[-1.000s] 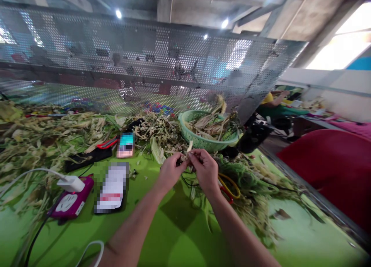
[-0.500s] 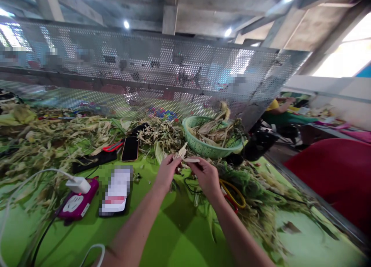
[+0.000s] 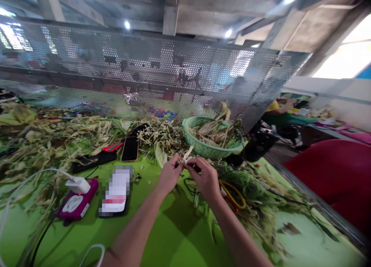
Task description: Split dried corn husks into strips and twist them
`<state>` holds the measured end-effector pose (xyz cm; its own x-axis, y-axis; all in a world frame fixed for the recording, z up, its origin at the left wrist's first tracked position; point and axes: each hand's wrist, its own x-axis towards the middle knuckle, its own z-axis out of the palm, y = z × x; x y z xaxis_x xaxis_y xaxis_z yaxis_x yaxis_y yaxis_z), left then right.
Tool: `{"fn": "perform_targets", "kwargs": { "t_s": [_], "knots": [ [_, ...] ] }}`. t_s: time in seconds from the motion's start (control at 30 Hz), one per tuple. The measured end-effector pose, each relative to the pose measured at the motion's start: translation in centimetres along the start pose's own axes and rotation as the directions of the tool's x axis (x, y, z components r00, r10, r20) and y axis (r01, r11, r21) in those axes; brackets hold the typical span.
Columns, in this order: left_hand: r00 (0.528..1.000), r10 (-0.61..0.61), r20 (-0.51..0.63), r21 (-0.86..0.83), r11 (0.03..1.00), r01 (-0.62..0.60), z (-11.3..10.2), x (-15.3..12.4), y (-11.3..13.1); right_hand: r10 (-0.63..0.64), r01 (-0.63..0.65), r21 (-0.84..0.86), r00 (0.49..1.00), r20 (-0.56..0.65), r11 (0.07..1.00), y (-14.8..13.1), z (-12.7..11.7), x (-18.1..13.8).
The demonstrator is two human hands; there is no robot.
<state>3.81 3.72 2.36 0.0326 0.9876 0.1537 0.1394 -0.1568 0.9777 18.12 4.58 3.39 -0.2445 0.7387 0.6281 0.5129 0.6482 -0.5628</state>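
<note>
Both my hands meet over the green tabletop (image 3: 179,236), fingertips almost touching. A pale strip of dried corn husk (image 3: 188,154) sticks up between them. My left hand (image 3: 171,173) pinches the strip's lower part between thumb and fingers. From the other side, my right hand (image 3: 205,178) has its thumb and forefinger closed on the same small piece; its exact grip is partly hidden by the fingers. Just beyond the hands stands a green plastic basket (image 3: 203,146) with dry corn husks (image 3: 210,132) in it. A wider pale husk (image 3: 159,154) lies left of the fingers.
At left are a purple power strip (image 3: 78,201) with a white charger, a lit phone (image 3: 117,189) and a dark phone (image 3: 130,149). Red-handled cutters (image 3: 113,146) lie behind them. Yellow-handled scissors (image 3: 236,193) sit beside my right wrist. Husk scraps (image 3: 66,139) spread leftward; a perforated metal panel (image 3: 145,73) rises behind.
The husk strip that pointed right from my right fingers no longer shows there; a strip now stands upright between the hands. My right fingers have curled in closer to the left.
</note>
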Motion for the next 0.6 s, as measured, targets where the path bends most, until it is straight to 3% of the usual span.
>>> {"fn": "perform_targets", "kwargs": {
  "t_s": [0.2,0.6],
  "knots": [
    [0.996,0.064,0.062,-0.069,0.996,-0.060,0.2,0.0,0.2,0.060,-0.060,0.023,0.998,-0.017,0.998,0.2,0.1,0.0],
    [0.988,0.142,0.061,0.086,0.985,-0.146,0.2,-0.2,-0.2,0.161,-0.149,0.138,0.984,-0.077,0.979,1.1,0.5,0.2]
  ]
}}
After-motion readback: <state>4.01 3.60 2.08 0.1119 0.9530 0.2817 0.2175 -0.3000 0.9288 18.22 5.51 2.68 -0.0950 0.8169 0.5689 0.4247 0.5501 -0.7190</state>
